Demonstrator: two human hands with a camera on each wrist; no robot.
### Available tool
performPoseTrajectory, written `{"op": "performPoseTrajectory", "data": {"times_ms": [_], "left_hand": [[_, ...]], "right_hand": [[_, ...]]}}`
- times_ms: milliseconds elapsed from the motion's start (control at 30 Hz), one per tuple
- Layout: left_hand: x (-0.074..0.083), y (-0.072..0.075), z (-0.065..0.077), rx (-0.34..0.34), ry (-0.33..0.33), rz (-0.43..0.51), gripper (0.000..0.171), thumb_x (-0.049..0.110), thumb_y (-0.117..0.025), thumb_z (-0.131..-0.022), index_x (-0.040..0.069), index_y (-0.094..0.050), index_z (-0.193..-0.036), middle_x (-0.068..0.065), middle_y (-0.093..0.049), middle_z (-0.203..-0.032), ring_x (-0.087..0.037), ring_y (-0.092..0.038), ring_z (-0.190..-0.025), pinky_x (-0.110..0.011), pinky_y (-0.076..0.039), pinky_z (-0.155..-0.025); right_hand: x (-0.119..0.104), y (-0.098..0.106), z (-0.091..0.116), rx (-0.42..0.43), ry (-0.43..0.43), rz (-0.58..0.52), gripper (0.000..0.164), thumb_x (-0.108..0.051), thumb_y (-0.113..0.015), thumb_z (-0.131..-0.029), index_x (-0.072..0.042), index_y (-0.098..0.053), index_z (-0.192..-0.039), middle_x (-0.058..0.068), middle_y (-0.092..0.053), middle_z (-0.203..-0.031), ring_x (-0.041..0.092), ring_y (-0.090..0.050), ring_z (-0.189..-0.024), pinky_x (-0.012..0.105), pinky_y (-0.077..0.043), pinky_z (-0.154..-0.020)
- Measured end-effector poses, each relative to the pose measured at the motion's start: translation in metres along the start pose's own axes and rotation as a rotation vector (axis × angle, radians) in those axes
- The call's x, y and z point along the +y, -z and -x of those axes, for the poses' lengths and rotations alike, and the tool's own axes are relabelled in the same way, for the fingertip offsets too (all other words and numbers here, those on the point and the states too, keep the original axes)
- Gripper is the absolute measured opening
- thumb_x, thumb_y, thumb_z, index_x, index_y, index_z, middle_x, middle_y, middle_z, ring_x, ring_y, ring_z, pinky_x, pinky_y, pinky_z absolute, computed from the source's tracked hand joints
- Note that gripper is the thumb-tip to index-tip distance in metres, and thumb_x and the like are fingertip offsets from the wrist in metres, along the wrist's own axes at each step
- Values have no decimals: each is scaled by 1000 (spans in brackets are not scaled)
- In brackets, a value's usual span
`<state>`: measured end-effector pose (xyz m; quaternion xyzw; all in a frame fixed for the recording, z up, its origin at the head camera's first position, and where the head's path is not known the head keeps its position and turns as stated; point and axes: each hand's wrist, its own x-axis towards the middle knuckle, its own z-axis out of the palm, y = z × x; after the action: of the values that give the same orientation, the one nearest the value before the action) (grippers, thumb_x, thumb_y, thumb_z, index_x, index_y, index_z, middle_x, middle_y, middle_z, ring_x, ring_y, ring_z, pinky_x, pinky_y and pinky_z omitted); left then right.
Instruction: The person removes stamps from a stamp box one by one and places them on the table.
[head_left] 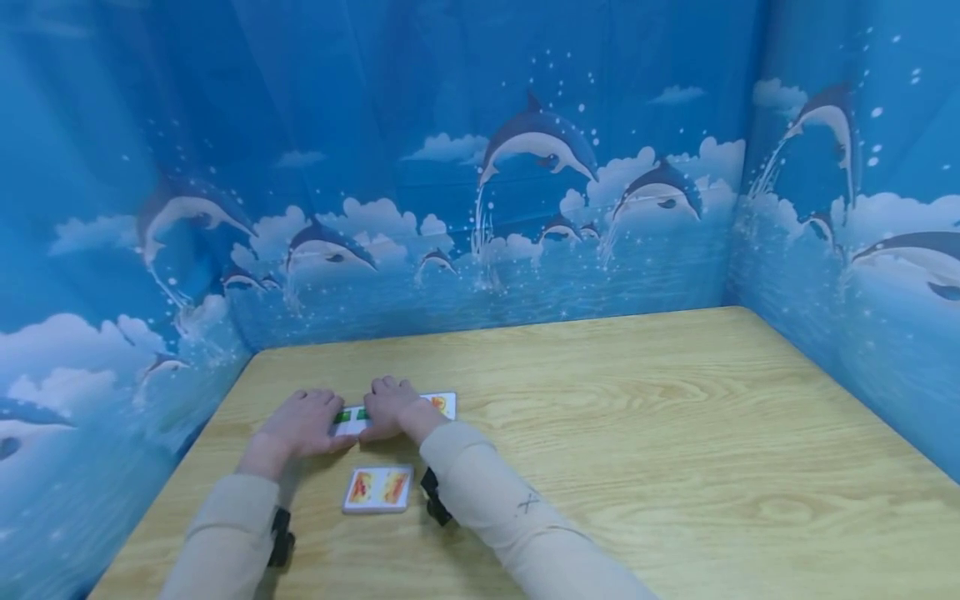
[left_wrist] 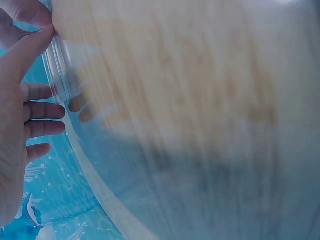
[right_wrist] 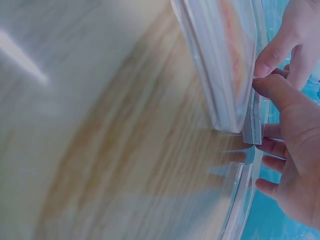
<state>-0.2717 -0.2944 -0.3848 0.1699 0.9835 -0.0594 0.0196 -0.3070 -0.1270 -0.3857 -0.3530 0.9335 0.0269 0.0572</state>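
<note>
A flat stack of white cards with green pictures point(head_left: 351, 419) lies on the table between the two hands. My left hand point(head_left: 303, 423) holds its left end, thumb at the near edge and fingers towards the far edge. At the stack's right part, my right hand point(head_left: 393, 408) grips it between thumb and fingers, hiding much of it. The two thumbs meet at the near edge in the right wrist view, where the held stack point(right_wrist: 254, 120) shows edge-on. Just right of my right hand lies another card stack with an orange picture point(head_left: 441, 403), partly covered.
Nearer the body, between the forearms, sits a card stack with two orange-red pictures point(head_left: 377, 489). The wood-grain table point(head_left: 637, 450) extends far to the right. Blue dolphin-print curtains point(head_left: 420, 192) stand along its back and sides.
</note>
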Motion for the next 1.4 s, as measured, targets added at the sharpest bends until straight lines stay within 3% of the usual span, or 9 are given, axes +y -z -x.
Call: {"op": "performPoseTrajectory", "data": {"times_ms": [900,1167,1400], "left_hand": [[3,3,2,39,-1,49,74,63,-54,-80,2,-54,-120,-22,-54,-120,-38,-49,-111,-58,-33,-95],[1,1,2,46,-1,49,76,65,-55,-78,3,-54,-121,-21,-54,-120,-37,-49,-111,-59,-33,-95],[0,0,1,54,-2,58,82,66,-56,-76,2,-50,-126,-23,-51,-126,-41,-46,-116,-60,-31,-97]], "right_hand": [[5,3,2,44,45,-6,57,-60,-58,-81,-22,-56,-122,-2,-52,-125,16,-44,-119,40,-26,-107],[5,2,4,50,40,6,64,-61,-57,-81,-21,-52,-130,-1,-47,-134,18,-38,-127,42,-24,-109],[8,1,5,104,35,19,67,-62,-61,-77,-20,-53,-128,-2,-49,-129,16,-41,-121,39,-28,-107]]}}
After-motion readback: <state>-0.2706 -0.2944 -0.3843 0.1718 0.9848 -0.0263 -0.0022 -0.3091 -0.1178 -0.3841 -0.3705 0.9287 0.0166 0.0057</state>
